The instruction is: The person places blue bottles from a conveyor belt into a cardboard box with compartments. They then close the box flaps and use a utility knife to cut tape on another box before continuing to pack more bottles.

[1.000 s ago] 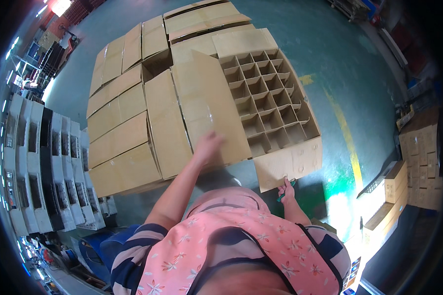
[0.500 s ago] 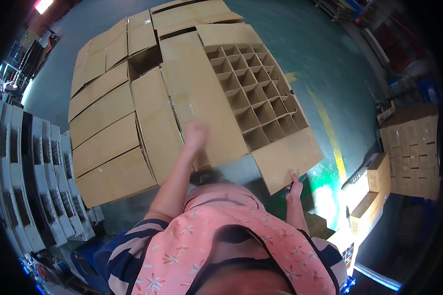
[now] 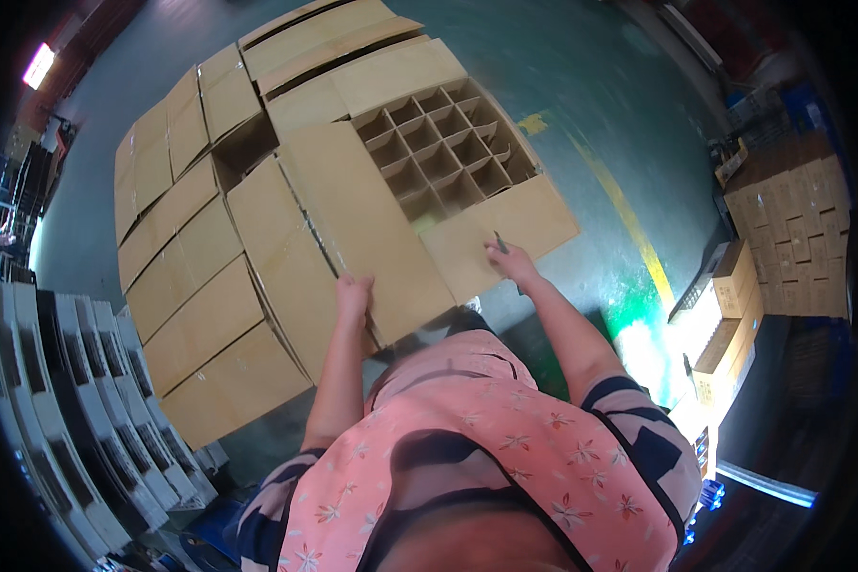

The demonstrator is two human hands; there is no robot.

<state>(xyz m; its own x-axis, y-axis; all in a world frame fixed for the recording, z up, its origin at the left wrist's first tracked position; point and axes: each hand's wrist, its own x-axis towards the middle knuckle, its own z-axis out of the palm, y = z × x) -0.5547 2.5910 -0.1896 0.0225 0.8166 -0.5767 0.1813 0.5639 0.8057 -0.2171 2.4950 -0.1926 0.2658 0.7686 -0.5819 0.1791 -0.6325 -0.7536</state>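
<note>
An open cardboard box (image 3: 396, 257) with a grid of cardboard dividers (image 3: 439, 143) lies before me among other boxes. Its long left flap is spread out. The near flap (image 3: 500, 229) slants over the front rows of the grid and hides them. My left hand (image 3: 355, 297) is closed at the near outer edge of the left flap, fingertips over the cardboard. On the near flap rests my right hand (image 3: 512, 264), closed around a slim dark tool (image 3: 500, 242) whose tip sticks up past the fingers; its exact kind I cannot make out.
Several closed cardboard boxes (image 3: 200, 276) stand close together to the left, with a dark gap (image 3: 243, 151) between some. Stacked grey pallets (image 3: 76, 381) are at the left. More cartons (image 3: 791, 238) are piled at the right, beyond a yellow floor line (image 3: 624, 219).
The near flap has swung up and inward over the front dividers. My right hand has moved up and left with it. My left hand has shifted slightly nearer, to the left flap's edge.
</note>
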